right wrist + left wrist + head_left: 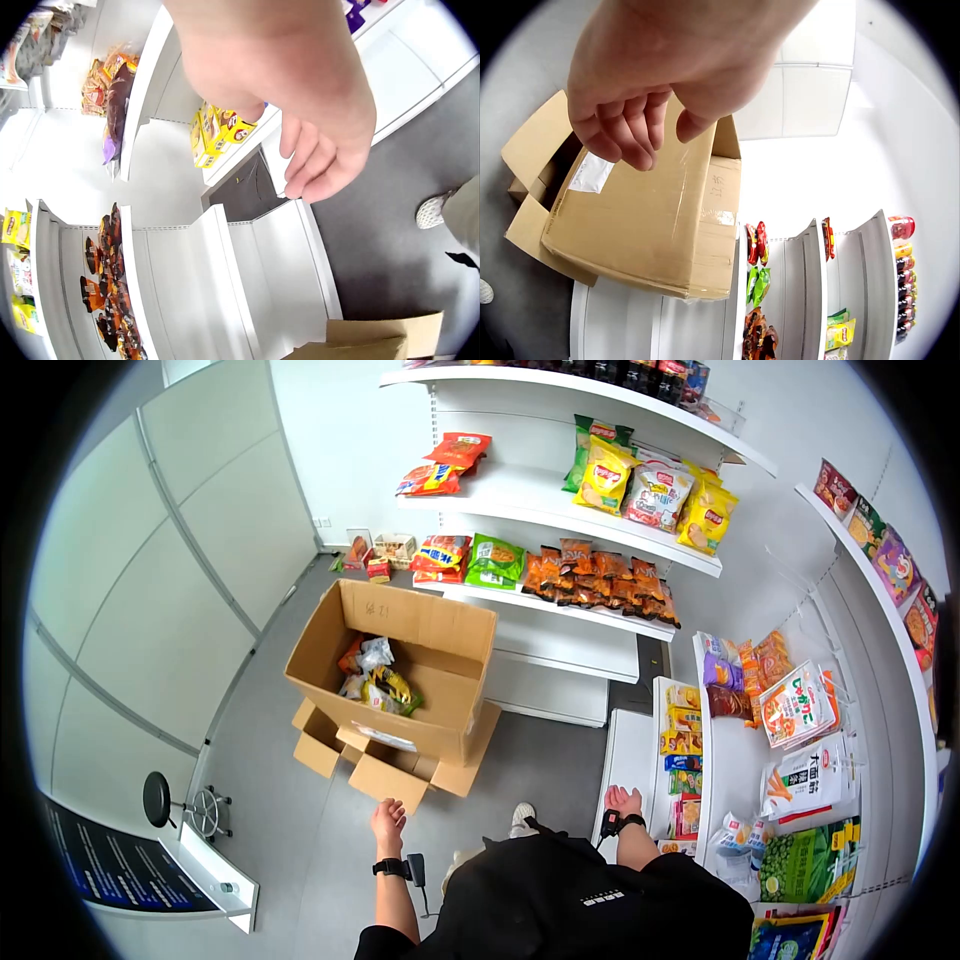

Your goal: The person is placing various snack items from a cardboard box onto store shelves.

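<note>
My left hand (388, 822) hangs in the air with loosely curled fingers and holds nothing; in the left wrist view it overlaps the cardboard box (630, 232). That box (400, 610) is open at the top, with several snack bags (385, 685) at its bottom. It stands on another carton with spread flaps (390, 772). My right hand (622, 800) is also without anything in it, fingers relaxed, near the low right shelf unit. In the right wrist view, yellow snack boxes (217, 135) show on a shelf behind the thumb.
White shelves (560, 490) at the back carry chip bags (605, 475) and orange-brown snack packs (600, 575). More bagged snacks (800, 705) fill the right shelves. Small packages (378, 570) lie on the floor by the back wall. A round stool (157, 800) stands at left.
</note>
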A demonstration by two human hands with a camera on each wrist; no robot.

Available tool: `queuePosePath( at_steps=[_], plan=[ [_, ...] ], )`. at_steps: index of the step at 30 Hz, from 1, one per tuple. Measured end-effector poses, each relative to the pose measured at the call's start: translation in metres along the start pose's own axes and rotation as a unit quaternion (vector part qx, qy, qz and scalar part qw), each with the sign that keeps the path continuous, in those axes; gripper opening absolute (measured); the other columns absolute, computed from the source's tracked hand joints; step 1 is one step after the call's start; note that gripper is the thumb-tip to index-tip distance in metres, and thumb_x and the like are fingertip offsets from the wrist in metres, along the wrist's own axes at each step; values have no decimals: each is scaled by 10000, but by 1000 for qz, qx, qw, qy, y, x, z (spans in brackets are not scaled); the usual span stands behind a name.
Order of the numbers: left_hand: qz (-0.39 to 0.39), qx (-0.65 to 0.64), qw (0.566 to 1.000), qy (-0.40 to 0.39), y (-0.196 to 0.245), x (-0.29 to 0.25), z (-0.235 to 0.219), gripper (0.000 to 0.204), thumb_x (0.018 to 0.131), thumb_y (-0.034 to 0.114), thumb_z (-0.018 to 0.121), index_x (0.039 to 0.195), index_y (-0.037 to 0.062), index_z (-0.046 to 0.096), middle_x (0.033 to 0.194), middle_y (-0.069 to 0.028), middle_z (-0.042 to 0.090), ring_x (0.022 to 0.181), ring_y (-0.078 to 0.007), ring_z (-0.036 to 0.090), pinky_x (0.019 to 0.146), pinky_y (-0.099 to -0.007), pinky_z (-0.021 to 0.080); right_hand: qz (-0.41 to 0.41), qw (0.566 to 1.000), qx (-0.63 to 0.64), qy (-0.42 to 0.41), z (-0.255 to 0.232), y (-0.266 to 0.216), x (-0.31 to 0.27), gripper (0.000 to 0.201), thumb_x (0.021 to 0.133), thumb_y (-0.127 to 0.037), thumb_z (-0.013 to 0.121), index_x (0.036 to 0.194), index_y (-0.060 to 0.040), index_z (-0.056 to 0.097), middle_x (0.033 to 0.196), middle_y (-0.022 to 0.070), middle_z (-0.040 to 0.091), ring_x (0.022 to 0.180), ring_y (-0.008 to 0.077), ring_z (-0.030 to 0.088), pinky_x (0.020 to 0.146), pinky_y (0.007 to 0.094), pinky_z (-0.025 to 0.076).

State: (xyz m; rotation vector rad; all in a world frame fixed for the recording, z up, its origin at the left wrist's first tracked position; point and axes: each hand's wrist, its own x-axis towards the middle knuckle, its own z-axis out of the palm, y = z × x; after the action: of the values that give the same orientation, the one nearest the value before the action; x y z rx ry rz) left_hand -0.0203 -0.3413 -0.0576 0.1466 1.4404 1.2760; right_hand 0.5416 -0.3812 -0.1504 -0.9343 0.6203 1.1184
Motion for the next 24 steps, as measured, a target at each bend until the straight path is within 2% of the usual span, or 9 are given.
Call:
queuePosePath(
  at_steps=[3,9,14,18,19,21,22,23,24],
  plan=[
    [5,-1,1000,-9,4,11,39,211,855,243,547,987,81,571,829,-35,651,670,-105,587,583,-251,445,2,1000,10,-20,24,-13,23,570,919,-447,380,1328,-52,354,1248,109,489,1084,262,527,868,438,458],
    [30,-10,999,-28,13,24,120,195,881,226,524,1002,79,569,818,-29,645,659,-97,580,568,-232,445,-8,999,-37,3,69,-44,50,596,918,-449,390,1345,-36,331,1265,119,474,1061,253,536,852,409,470],
    [22,-29,999,-34,0,32,132,181,876,221,536,988,81,565,832,-29,650,625,-76,565,530,-212,425,-1,999,-44,-2,86,-58,69,592,918,-442,396,1331,-21,341,1240,127,486,1018,255,543,860,417,461],
    [18,-39,999,10,3,40,135,158,892,221,509,960,87,555,839,-34,649,614,-72,554,498,-200,410,29,998,-47,10,103,-60,86,510,900,-423,435,1249,-54,393,1142,128,534,1032,282,540,851,458,461],
    [20,-59,998,4,6,42,136,125,897,206,508,917,90,551,794,-13,625,600,-63,537,472,-183,386,30,998,-59,15,106,-58,93,499,897,-427,436,1229,-56,403,1140,124,538,1028,284,544,849,467,462],
    [23,-79,995,-54,6,59,125,108,889,187,528,838,92,527,707,17,552,571,-48,494,444,-168,343,36,996,-86,17,120,-54,94,557,915,-442,398,1318,-58,362,1202,118,518,1015,257,556,846,430,468],
    [33,-108,989,-95,5,69,119,113,885,184,530,860,75,543,711,14,556,569,-47,488,453,-171,352,46,995,-91,19,129,-53,95,549,916,-440,397,1314,-63,368,1175,117,533,1008,255,561,839,428,476],
    [29,-98,993,-61,10,70,122,133,877,185,539,901,57,565,724,11,566,567,-49,485,468,-171,363,50,994,-93,19,140,-50,94,542,917,-440,397,1308,-66,380,1155,111,544,999,256,566,838,427,477],
    [33,-57,998,-3,28,55,142,168,895,202,493,734,155,485,649,70,482,525,-24,432,451,-178,323,53,994,-98,14,151,-48,95,541,917,-443,397,1305,-67,386,1149,110,547,997,255,566,840,427,476]
  ],
)
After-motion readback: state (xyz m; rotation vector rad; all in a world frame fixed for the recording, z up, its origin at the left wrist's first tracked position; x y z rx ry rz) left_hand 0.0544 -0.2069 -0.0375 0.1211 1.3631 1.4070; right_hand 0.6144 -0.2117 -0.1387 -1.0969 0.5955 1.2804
